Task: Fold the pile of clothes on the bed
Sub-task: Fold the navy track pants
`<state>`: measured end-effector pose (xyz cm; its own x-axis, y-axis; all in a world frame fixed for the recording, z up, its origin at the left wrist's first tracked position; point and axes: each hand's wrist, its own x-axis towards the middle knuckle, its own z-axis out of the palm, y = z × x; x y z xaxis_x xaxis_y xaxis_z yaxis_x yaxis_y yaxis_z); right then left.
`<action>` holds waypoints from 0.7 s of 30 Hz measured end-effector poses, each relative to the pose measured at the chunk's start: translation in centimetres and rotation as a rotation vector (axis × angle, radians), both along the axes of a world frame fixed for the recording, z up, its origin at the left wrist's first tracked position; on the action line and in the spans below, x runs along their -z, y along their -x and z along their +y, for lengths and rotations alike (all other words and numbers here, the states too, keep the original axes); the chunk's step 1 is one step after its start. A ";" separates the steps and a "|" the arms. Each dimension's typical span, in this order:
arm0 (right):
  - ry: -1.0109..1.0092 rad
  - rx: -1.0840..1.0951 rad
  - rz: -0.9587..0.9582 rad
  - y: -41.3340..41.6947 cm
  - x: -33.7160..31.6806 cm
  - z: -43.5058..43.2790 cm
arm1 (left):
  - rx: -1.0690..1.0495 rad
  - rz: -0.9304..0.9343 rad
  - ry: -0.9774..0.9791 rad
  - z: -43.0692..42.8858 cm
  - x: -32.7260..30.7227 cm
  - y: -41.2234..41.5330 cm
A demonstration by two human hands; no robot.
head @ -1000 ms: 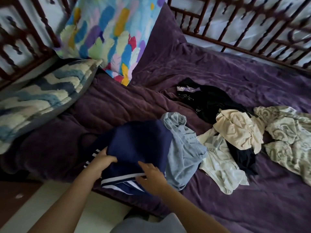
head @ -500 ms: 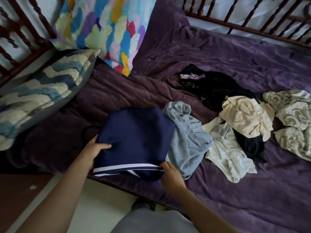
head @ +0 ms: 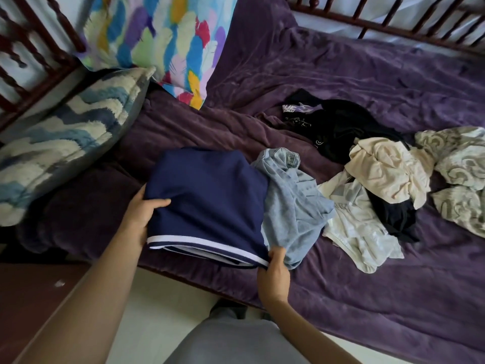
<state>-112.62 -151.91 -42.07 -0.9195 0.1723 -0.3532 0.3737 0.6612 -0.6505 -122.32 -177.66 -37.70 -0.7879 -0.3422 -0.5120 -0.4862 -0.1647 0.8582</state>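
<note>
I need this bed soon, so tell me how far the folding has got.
Done: no finished stack shows. In hand: the navy blue garment with white trim, folded square, gripped by the left hand at its side and the right hand at its near corner. Left: the crumpled light blue denim piece, white printed top, cream garment, black printed shirt and grey swirl-patterned cloth.

folded garment [head: 207, 200] left of clothes pile [head: 380, 174], pillows [head: 65, 143] behind
</note>
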 end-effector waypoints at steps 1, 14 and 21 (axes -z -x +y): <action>-0.064 -0.039 -0.043 -0.3 0.0 0.1 | 0.001 -0.026 0.028 -0.2 0.7 -0.6; -0.440 -0.624 -0.210 -2.3 0.0 -2.0 | -0.004 0.056 0.373 -1.3 2.5 -1.3; -0.482 -0.740 0.018 -1.4 0.7 -0.6 | 0.375 0.123 1.210 -1.4 4.4 -4.0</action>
